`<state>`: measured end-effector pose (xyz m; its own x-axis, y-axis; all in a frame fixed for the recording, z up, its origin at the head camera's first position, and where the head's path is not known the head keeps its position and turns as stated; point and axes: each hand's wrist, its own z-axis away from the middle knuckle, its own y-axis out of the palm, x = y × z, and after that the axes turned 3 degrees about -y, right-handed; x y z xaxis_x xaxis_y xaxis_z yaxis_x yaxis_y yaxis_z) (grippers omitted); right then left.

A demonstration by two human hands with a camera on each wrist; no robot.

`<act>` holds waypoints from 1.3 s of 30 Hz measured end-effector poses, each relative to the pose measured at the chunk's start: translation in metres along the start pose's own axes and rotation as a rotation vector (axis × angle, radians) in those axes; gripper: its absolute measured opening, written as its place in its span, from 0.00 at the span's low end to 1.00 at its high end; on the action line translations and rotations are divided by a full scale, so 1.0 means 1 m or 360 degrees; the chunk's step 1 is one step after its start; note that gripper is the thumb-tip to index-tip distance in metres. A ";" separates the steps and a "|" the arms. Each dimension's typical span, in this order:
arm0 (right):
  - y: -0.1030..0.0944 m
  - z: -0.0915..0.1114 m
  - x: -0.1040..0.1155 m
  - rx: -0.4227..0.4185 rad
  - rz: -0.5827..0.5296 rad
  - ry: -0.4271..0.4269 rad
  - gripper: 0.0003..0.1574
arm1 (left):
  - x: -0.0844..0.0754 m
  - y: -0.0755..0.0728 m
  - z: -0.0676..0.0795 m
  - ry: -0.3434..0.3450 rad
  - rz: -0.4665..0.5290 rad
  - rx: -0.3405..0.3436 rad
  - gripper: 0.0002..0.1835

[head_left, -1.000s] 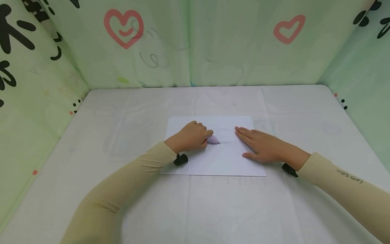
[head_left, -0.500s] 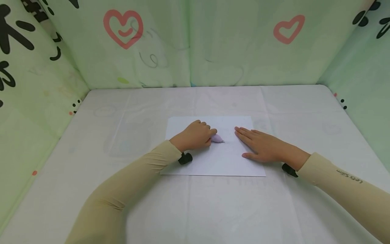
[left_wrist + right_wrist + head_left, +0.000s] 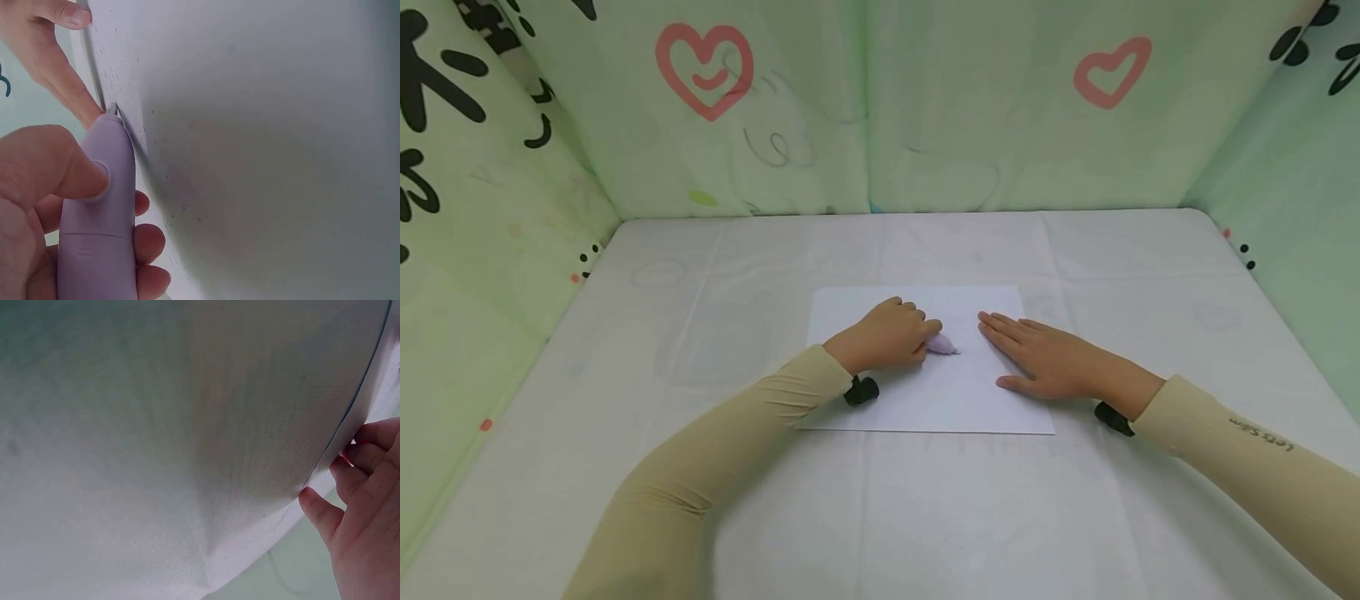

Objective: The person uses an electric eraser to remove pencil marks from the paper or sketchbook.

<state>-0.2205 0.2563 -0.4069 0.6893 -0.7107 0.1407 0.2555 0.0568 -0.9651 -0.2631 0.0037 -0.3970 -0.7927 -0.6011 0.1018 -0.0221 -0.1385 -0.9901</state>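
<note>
Lilac plastic, smooth and rounded: the pen-shaped tool point(image 3: 942, 343) at frame centre, its tip on the white paper point(image 3: 925, 400). My left hand point(image 3: 886, 337) grips it, fingers curled around. My right hand point(image 3: 1045, 358) lies flat, fingers straight, on the sheet.

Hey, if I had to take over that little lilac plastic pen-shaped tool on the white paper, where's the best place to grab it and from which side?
Grip the lilac plastic pen-shaped tool round its thick rounded barrel, coming from its rear end, as the left hand does: thumb on top, fingers curled beneath. Its narrow tapered tip rests on the white paper sheet, so leave that end free. The right hand lies flat, steadying the sheet.
</note>
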 end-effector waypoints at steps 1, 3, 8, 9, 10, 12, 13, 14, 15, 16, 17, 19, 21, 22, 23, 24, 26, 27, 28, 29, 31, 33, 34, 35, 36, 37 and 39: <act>0.000 0.000 0.000 -0.0004 0.0000 -0.0001 0.47 | 0.000 0.000 -0.001 -0.0006 -0.0009 -0.0003 0.09; 0.000 0.001 0.000 -0.0011 0.0001 -0.0006 0.46 | 0.000 0.000 -0.002 -0.0019 -0.0022 -0.0004 0.09; -0.001 0.002 0.000 -0.0014 -0.0004 -0.0014 0.46 | -0.001 -0.001 -0.005 -0.0020 -0.0008 0.0027 0.10; -0.002 0.002 0.000 -0.0015 -0.0005 -0.0017 0.46 | -0.002 -0.001 -0.005 -0.0021 -0.0011 0.0031 0.10; -0.002 0.001 0.000 -0.0018 -0.0003 -0.0017 0.46 | -0.002 -0.001 -0.006 -0.0023 -0.0017 0.0033 0.11; -0.002 0.001 0.000 -0.0022 -0.0002 -0.0019 0.46 | -0.003 -0.001 -0.007 -0.0028 -0.0028 0.0036 0.12; -0.002 0.001 0.000 -0.0025 0.0001 -0.0019 0.46 | -0.003 -0.001 -0.007 -0.0026 -0.0034 0.0039 0.12; -0.002 0.001 0.000 -0.0025 0.0000 -0.0019 0.46 | -0.004 -0.001 -0.008 -0.0020 -0.0033 0.0039 0.12; -0.002 0.001 0.000 -0.0026 0.0000 -0.0018 0.46 | -0.005 -0.001 -0.009 -0.0013 -0.0033 0.0041 0.13; -0.002 0.001 0.000 -0.0025 -0.0002 -0.0016 0.46 | -0.005 -0.001 -0.009 -0.0008 -0.0028 0.0048 0.13; -0.002 0.001 0.000 -0.0025 -0.0004 -0.0016 0.46 | -0.006 -0.001 -0.010 -0.0007 -0.0022 0.0050 0.14; -0.002 0.001 0.000 -0.0023 -0.0004 -0.0014 0.46 | -0.007 -0.001 -0.010 -0.0018 -0.0021 0.0052 0.13; -0.002 0.001 0.000 -0.0018 -0.0003 -0.0010 0.46 | -0.008 -0.001 -0.011 -0.0034 -0.0027 0.0058 0.13; -0.002 0.000 0.000 -0.0014 -0.0004 -0.0008 0.47 | -0.008 -0.001 -0.011 -0.0039 -0.0029 0.0065 0.14; -0.002 0.000 0.000 -0.0010 -0.0001 -0.0005 0.47 | -0.008 -0.001 -0.012 -0.0040 -0.0028 0.0069 0.14; -0.002 0.000 -0.001 -0.0006 0.0003 -0.0002 0.47 | -0.008 -0.001 -0.012 -0.0037 -0.0029 0.0076 0.14; -0.001 0.000 -0.001 -0.0009 0.0006 -0.0004 0.47 | -0.009 -0.001 -0.013 -0.0030 -0.0024 0.0088 0.15; -0.001 0.000 -0.001 -0.0007 0.0010 -0.0003 0.47 | -0.009 -0.001 -0.013 -0.0032 -0.0025 0.0089 0.15; 0.000 0.000 -0.001 -0.0008 0.0014 -0.0005 0.47 | -0.009 -0.001 -0.013 -0.0040 -0.0031 0.0089 0.15; 0.000 0.000 -0.002 -0.0014 0.0018 -0.0012 0.47 | -0.009 -0.001 -0.013 -0.0052 -0.0043 0.0084 0.15; 0.001 0.000 -0.002 -0.0025 0.0022 -0.0020 0.47 | -0.009 -0.001 -0.013 -0.0083 -0.0067 0.0077 0.14; 0.002 0.000 -0.002 -0.0029 0.0023 -0.0023 0.47 | -0.009 0.000 -0.013 -0.0101 -0.0084 0.0076 0.14; 0.002 0.000 -0.001 -0.0030 0.0022 -0.0023 0.47 | -0.009 0.000 -0.012 -0.0101 -0.0084 0.0078 0.14; 0.001 0.000 -0.001 -0.0029 0.0016 -0.0022 0.47 | -0.008 0.000 -0.012 -0.0096 -0.0082 0.0078 0.15; 0.001 0.000 -0.001 -0.0024 0.0014 -0.0017 0.47 | -0.008 0.000 -0.011 -0.0087 -0.0072 0.0075 0.14; 0.001 0.000 -0.001 -0.0019 0.0012 -0.0012 0.47 | -0.008 0.001 -0.010 -0.0076 -0.0063 0.0067 0.14; 0.001 0.000 -0.001 -0.0008 0.0008 -0.0004 0.47 | -0.007 0.003 -0.008 -0.0054 -0.0051 0.0040 0.13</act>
<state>-0.2207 0.2569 -0.4081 0.6925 -0.7085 0.1361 0.2487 0.0573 -0.9669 -0.2628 0.0135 -0.4016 -0.7707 -0.6224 0.1369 -0.0313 -0.1776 -0.9836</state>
